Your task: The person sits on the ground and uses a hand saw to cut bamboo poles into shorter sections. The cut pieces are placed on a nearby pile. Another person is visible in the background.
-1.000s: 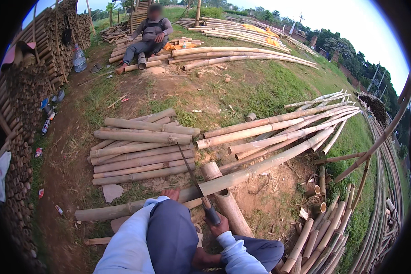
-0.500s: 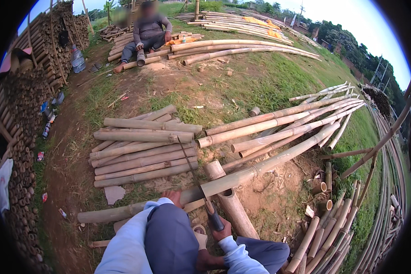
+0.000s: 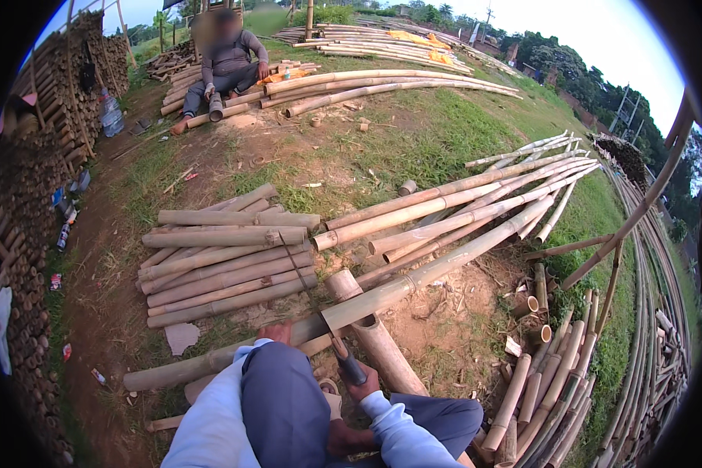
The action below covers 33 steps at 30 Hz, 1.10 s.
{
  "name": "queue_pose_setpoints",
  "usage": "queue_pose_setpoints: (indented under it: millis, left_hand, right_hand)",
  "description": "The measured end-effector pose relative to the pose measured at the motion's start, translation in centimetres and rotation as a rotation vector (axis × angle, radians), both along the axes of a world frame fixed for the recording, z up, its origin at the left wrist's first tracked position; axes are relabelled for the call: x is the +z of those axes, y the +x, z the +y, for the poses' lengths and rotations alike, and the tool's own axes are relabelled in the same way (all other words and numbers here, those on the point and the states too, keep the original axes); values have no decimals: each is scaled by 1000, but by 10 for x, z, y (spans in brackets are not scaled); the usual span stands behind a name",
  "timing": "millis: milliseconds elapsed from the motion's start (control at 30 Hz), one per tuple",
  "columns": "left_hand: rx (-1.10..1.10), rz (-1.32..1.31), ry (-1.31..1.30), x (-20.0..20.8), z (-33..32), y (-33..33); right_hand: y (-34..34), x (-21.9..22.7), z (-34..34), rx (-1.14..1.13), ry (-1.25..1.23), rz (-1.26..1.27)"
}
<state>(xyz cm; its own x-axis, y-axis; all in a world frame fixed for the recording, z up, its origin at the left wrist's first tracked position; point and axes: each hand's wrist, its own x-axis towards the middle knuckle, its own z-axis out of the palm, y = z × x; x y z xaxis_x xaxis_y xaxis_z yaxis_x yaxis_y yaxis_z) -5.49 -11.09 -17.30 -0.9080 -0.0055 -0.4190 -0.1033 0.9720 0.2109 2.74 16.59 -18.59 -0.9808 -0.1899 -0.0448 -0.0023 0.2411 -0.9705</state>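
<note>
A long bamboo pole (image 3: 413, 282) runs slantwise in front of me, propped across a thicker bamboo piece (image 3: 386, 355) on the ground. My right hand (image 3: 361, 382) is closed round the dark handle of a handsaw (image 3: 307, 285). Its thin blade crosses the pole, teeth hidden, with the tip pointing away toward the stacked bamboo. Just left of the blade, my left hand (image 3: 277, 333) grips the pole from above; my knee and sleeve partly cover it. A sandalled foot (image 3: 330, 396) shows beneath the pole, between my legs.
Cut bamboo lengths (image 3: 226, 257) lie stacked ahead left; long poles (image 3: 460, 199) spread ahead right. Shorter pieces (image 3: 550, 382) lean by a slanted post (image 3: 636, 207) at right. Bamboo is piled high (image 3: 23, 210) at left. Another person (image 3: 236, 58) sits farther back, holding a bamboo piece.
The whole view has shifted, so the scene sits farther left. My right hand and the saw handle have moved slightly forward, closer to the pole. My left hand stays on the pole.
</note>
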Motion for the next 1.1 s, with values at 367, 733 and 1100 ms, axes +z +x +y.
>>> queue_pose_setpoints:
  millis: [367, 733, 1100]
  left_hand:
    - [-40, 58, -6, -10, 1, -3]
    - [-42, 89, -26, -28, -1, 5]
    - [19, 23, -39, -15, 2, 5]
  right_hand:
    - [-18, 1, 13, 74, 95, 26]
    - [2, -21, 9, 40, 49, 55]
    - [-3, 1, 4, 25, 99, 120]
